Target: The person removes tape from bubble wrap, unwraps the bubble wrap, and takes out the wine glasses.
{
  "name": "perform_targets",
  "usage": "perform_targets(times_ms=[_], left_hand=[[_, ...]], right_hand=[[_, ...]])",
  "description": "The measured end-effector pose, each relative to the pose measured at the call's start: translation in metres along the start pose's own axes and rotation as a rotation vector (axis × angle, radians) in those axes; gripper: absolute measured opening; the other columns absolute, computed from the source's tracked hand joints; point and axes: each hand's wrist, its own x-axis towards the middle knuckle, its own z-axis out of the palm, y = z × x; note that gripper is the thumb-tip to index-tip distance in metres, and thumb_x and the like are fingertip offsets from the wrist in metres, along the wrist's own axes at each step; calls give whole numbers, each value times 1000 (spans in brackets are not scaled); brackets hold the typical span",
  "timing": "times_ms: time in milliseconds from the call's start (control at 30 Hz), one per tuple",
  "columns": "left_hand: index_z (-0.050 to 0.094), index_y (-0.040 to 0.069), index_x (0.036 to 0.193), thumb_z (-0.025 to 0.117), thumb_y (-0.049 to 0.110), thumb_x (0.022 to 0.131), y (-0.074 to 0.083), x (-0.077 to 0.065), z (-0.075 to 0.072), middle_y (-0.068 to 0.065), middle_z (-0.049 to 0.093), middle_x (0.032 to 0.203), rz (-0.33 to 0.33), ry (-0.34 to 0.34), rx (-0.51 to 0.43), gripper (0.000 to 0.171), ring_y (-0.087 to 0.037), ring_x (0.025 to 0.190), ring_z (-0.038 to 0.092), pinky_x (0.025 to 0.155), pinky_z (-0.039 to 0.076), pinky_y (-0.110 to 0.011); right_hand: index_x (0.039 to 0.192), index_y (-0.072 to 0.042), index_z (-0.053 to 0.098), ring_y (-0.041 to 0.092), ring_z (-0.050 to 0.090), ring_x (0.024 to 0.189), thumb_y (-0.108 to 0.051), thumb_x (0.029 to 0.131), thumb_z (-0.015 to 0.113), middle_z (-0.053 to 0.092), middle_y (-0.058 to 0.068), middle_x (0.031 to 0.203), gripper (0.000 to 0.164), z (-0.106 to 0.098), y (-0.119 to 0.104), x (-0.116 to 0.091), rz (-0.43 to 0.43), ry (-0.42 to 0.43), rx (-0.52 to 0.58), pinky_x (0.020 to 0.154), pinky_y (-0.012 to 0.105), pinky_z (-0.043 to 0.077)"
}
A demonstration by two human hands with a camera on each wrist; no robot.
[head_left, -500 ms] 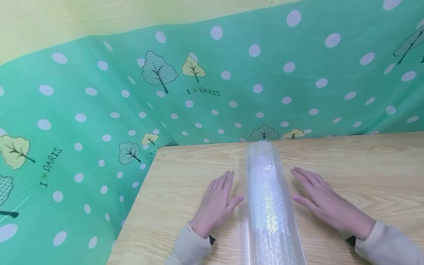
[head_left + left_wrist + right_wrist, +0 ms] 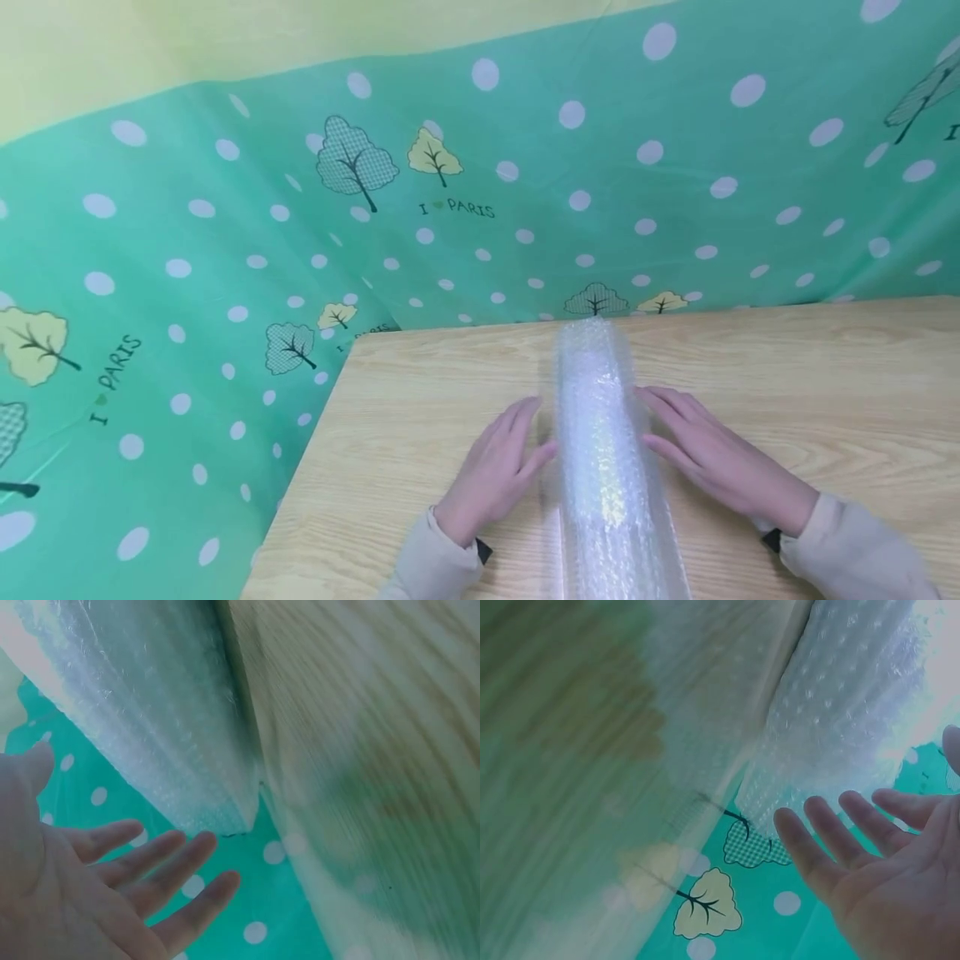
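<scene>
A long roll of clear bubble wrap (image 2: 603, 467) lies on the wooden table, running from near the back edge toward the front. To its left is my left hand (image 2: 491, 471), fingers extended and apart from the roll by a small gap. On the other side my right hand (image 2: 720, 458) reaches in, its fingertips right at the roll's edge. The left wrist view shows the left palm (image 2: 97, 892) facing the bubble wrap (image 2: 142, 712) with fingers spread. In the right wrist view the right hand's fingers (image 2: 810, 851) are loosely straight beside the wrap (image 2: 840, 705).
The light wooden table (image 2: 405, 400) extends to both sides of the roll. Behind it and along the left hangs a green cloth (image 2: 247, 192) with white dots and printed trees. Its upper band is yellow.
My right hand has moved left, up to the side of the bubble wrap roll. The left hand has shifted only slightly, its fingers bending in a little. The roll stays in place.
</scene>
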Motion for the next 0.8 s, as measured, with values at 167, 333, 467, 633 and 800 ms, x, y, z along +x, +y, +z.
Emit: perform_targets(times_ms=[167, 333, 467, 633, 800], left_hand=[[27, 11, 156, 34, 57, 103, 3, -1, 1, -11, 35, 159, -15, -28, -21, 70, -27, 145, 35, 118, 32, -50], [25, 12, 157, 31, 63, 101, 4, -1, 3, -8, 34, 159, -5, -55, -21, 76, -24, 146, 34, 118, 33, -49], [22, 13, 158, 30, 65, 100, 5, -1, 4, -8, 32, 160, -2, -86, -24, 79, -23, 146, 33, 118, 33, -48], [22, 15, 158, 32, 63, 101, 6, -2, 4, -7, 34, 159, 24, -83, -39, 76, -23, 145, 35, 117, 35, -48], [23, 16, 158, 34, 63, 100, 6, -2, 7, -4, 35, 159, 39, -72, -27, 75, -21, 144, 37, 116, 37, -46]], right_hand=[[154, -14, 34, 25, 46, 133, -28, 104, 52, 44, 4, 148, 55, 4, -1, 1, -47, 22, -29, 107, 50, 42], [152, -14, 38, 23, 49, 129, -29, 103, 54, 46, 2, 145, 54, 5, 0, 1, -63, 30, -46, 104, 49, 46], [149, -14, 44, 22, 52, 126, -28, 102, 57, 48, 4, 142, 51, 6, 1, 1, -92, 45, -67, 102, 48, 48], [146, -19, 48, 18, 52, 125, -27, 101, 59, 50, 0, 140, 48, 7, 0, 2, -112, 54, -69, 101, 45, 50], [144, -20, 51, 14, 53, 122, -26, 98, 63, 51, -4, 136, 47, 8, -1, 3, -145, 74, -81, 99, 42, 51]])
